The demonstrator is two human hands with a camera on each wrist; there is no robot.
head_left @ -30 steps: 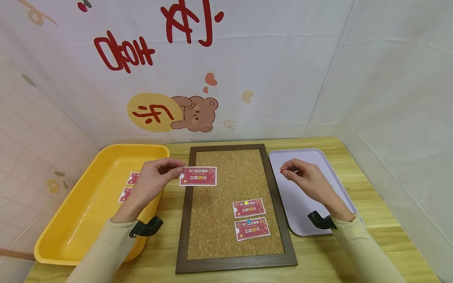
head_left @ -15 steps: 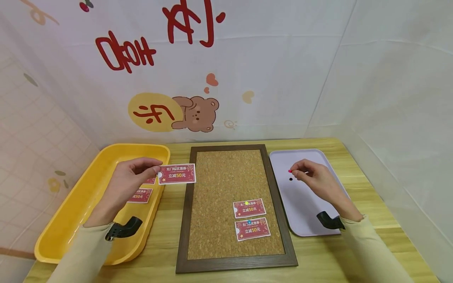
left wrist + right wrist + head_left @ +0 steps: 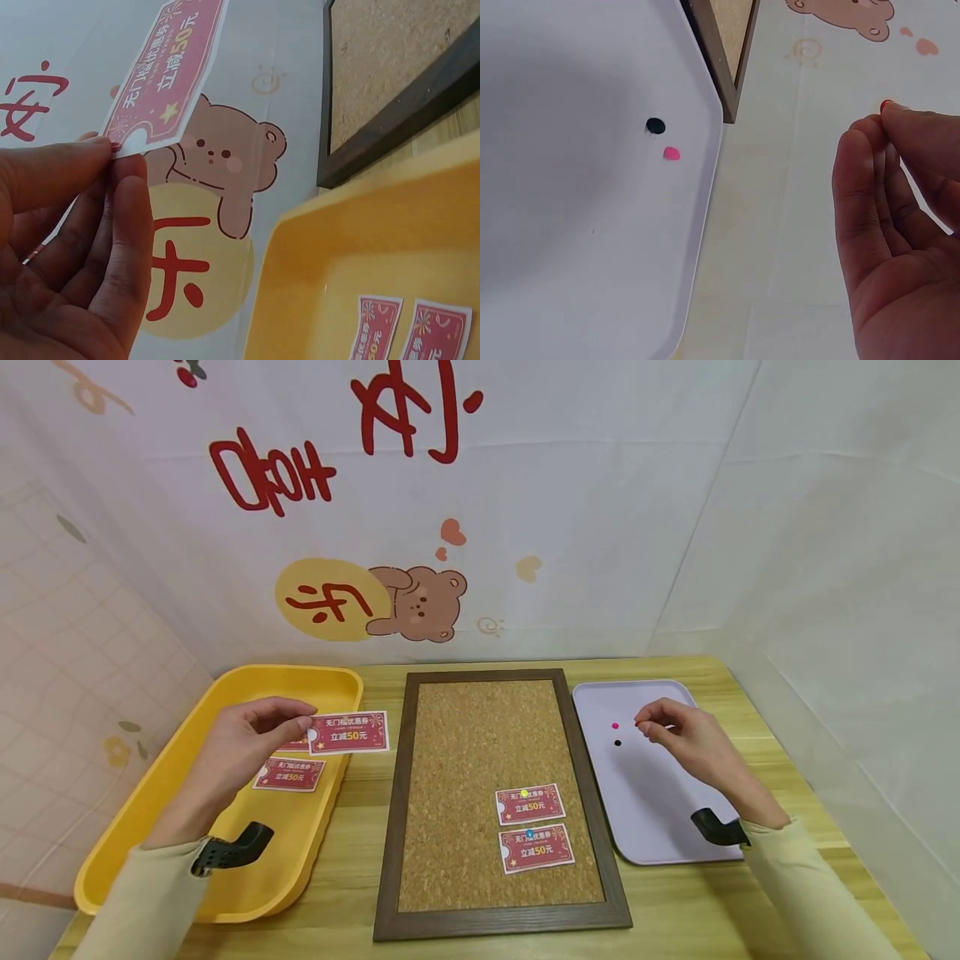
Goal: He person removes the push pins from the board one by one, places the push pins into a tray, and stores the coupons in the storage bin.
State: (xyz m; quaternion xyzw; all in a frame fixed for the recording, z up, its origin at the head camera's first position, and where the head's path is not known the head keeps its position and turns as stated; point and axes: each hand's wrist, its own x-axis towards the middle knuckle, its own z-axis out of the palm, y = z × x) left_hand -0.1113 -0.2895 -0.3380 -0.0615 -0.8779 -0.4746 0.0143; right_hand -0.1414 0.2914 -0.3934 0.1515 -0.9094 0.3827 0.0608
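Observation:
My left hand [image 3: 243,752] pinches a red coupon [image 3: 348,732] by its left end, over the right rim of the yellow tub [image 3: 180,860]. Behind and below it in the tub lie two similar coupons, the nearer coupon [image 3: 289,775] showing fully and the farther partly hidden. Above the lilac tray [image 3: 645,827], my right hand [image 3: 693,743] pinches a small red pushpin [image 3: 887,103] between thumb and fingers; only its head shows. On the tray lie a pink pushpin [image 3: 615,725] and a black pushpin [image 3: 618,743], left of that hand.
Between tub and tray lies a cork board [image 3: 465,827] with a dark frame. Two coupons are on its lower right, one above the other: the upper coupon [image 3: 530,807] bears a yellow pin, the lower coupon [image 3: 536,850] a blue one. A wall stands behind.
My left hand has carried its coupon leftward from over the board to the tub. My right hand has shifted right over the tray, uncovering the pink and black pushpins.

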